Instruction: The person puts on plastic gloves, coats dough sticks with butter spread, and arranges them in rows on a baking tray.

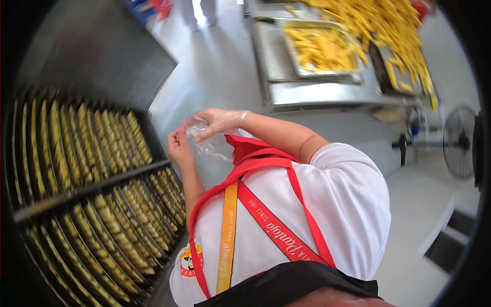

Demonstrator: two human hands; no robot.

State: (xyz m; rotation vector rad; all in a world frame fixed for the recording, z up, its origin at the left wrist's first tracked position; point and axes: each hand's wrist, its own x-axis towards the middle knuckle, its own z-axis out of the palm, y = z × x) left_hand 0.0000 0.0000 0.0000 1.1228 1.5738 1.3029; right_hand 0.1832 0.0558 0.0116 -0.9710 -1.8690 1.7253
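My left hand is bare, with its fingers closed at the edge of a crumpled piece of clear thin plastic, which looks like a disposable glove. My right hand wears a clear plastic glove, loose at the wrist, and its bent fingers grip the same plastic. Both hands meet in front of my red apron, worn over a white shirt. Where the plastic bunches up, some fingertips are hard to make out.
Close on the left stands a rack holding many trays of small pale pieces. A metal table ahead on the right carries a tray of yellow sticks and a big loose pile of sticks. A fan stands at the right.
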